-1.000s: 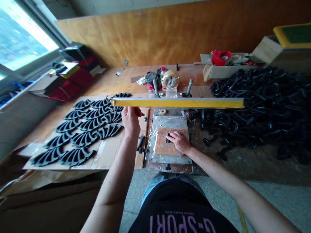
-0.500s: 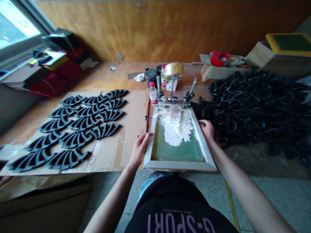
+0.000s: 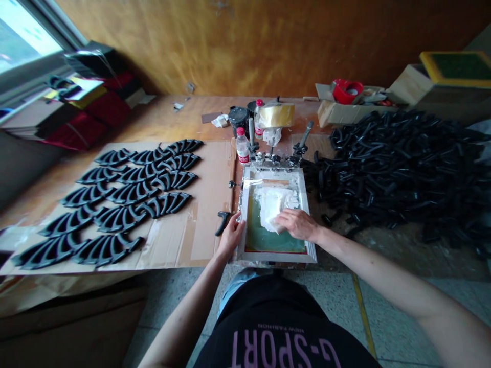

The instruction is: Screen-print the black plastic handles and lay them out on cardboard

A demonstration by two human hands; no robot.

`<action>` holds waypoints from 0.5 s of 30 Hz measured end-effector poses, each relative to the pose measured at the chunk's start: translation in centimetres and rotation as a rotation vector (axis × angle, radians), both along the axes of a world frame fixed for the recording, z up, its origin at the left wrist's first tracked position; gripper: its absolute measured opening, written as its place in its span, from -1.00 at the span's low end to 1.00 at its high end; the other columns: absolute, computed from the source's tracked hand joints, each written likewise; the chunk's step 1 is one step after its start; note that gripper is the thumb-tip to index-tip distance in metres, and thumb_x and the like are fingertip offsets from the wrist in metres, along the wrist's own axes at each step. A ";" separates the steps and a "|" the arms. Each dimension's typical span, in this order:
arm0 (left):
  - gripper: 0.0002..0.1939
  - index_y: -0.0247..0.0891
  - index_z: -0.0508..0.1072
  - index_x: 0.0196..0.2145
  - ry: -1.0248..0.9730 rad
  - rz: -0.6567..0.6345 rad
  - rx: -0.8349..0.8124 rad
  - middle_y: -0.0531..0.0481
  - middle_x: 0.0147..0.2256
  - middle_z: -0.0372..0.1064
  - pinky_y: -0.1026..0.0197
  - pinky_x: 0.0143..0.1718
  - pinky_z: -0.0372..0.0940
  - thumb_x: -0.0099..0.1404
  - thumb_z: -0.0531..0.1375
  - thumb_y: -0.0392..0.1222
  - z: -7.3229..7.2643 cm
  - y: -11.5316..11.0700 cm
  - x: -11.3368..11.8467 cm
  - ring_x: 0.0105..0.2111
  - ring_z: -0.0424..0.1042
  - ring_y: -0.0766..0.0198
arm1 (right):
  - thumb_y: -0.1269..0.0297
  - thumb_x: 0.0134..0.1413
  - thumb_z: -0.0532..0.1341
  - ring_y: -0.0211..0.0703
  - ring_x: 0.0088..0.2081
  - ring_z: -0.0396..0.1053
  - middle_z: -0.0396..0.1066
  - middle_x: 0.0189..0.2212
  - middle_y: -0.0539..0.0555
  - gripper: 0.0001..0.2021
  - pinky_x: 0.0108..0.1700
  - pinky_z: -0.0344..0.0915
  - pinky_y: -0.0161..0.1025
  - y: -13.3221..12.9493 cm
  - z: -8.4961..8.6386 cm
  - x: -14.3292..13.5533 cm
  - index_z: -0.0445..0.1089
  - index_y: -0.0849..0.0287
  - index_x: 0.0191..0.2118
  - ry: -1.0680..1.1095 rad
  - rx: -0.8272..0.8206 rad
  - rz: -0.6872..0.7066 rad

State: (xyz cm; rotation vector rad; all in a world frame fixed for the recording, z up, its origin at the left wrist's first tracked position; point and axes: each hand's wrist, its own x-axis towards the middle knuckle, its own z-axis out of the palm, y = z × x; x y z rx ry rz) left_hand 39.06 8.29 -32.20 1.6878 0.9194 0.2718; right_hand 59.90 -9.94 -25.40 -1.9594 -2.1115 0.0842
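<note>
A screen frame [image 3: 311,204] with a pale rim and green mesh lies low on the table in front of me. My left hand [image 3: 233,231] grips its left edge. White paste covers the middle of the mesh, and a pale flat piece [image 3: 273,204] rests in it. Over the paste, my right hand [image 3: 295,223] has its fingers pressed together at the piece's lower right; what they hold is hidden. One black curved part [image 3: 223,222] lies just left of my left hand. Metal clamps [image 3: 274,161] stand at the frame's far edge.
Rows of black parts [image 3: 126,197] lie on cardboard [image 3: 207,204] at left. A large heap of black parts [image 3: 395,168] fills the right. Behind the frame stand bottles [image 3: 242,148], a black cup [image 3: 238,120] and a tape roll [image 3: 278,116]. Boxes [image 3: 345,116] sit back right.
The screen frame has come down from a raised tilt. My right hand has left its right edge and moved in over the paste. The black part beside my left hand now shows; the tape roll has tilted.
</note>
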 end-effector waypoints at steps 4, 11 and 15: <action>-0.38 -0.29 0.32 0.17 -0.013 0.037 -0.024 0.00 -0.39 0.40 0.29 -0.42 0.23 0.23 0.15 0.08 0.7 -0.4 0.2 -0.42 0.37 0.28 | 0.53 0.09 0.15 -0.13 -0.25 0.33 0.44 -0.34 0.07 -0.84 -0.23 0.22 -0.26 -0.5 -0.1 0.0 0.44 0.18 -0.29 0.017 0.059 -0.078; -0.34 -0.26 0.28 0.20 -0.038 0.044 -0.078 0.04 -0.44 0.38 0.31 -0.47 0.21 0.21 0.18 0.08 1.7 -0.7 0.2 -0.48 0.35 0.31 | 0.44 0.18 0.14 -0.11 -0.21 0.35 0.46 -0.27 0.11 -0.82 -0.19 0.27 -0.24 -0.9 -1.6 -1.8 0.46 0.18 -0.17 0.028 0.145 -0.084; -0.29 -0.23 0.25 0.22 -0.063 0.041 -0.107 0.05 -0.45 0.40 0.32 -0.48 0.22 0.18 0.22 0.10 4.4 -0.6 0.0 -0.49 0.36 0.31 | 0.26 0.17 0.22 -0.11 -0.15 0.40 0.48 -0.16 0.05 -0.70 -0.12 0.31 -0.22 2.8 1.7 1.2 0.38 0.04 0.04 0.181 0.206 -0.332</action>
